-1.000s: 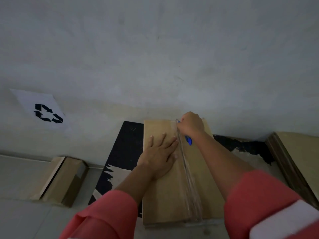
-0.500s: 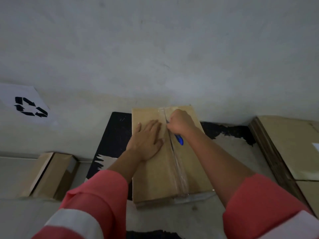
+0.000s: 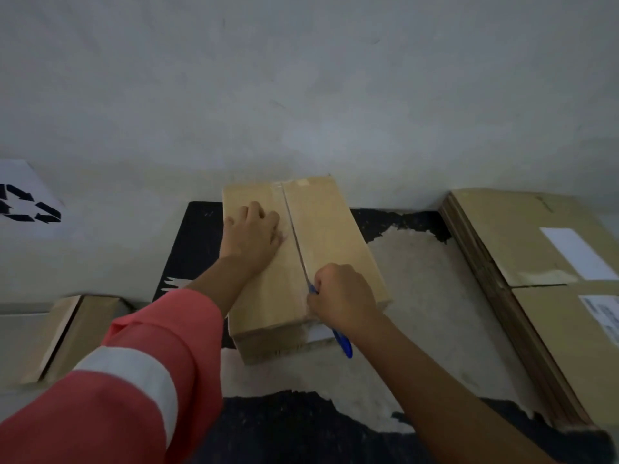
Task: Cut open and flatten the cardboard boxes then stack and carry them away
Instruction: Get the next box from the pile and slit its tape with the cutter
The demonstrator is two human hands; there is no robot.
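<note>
Matt cardboard box [image 3: 330, 229], glossy tape seam [image 3: 296, 244]

Well to the left of the left hand [image 3: 253, 234], at the edge of the view, a white sheet [image 3: 25, 172] is fixed to the wall [image 3: 301, 95]. It bears a black recycling sign [image 3: 31, 205] of chasing arrows, partly cut off by the edge.

Well to the right of the right hand [image 3: 341, 299], which grips a blue knife [image 3: 344, 344], lies a stack of flattened cardboard [image 3: 502, 229] with two white labels on top. The far label [image 3: 577, 252], beyond that hand, is plain white. The near label [image 3: 603, 318], about level with that hand at the right edge, carries rows of dark print too small and blurred to read.
</note>
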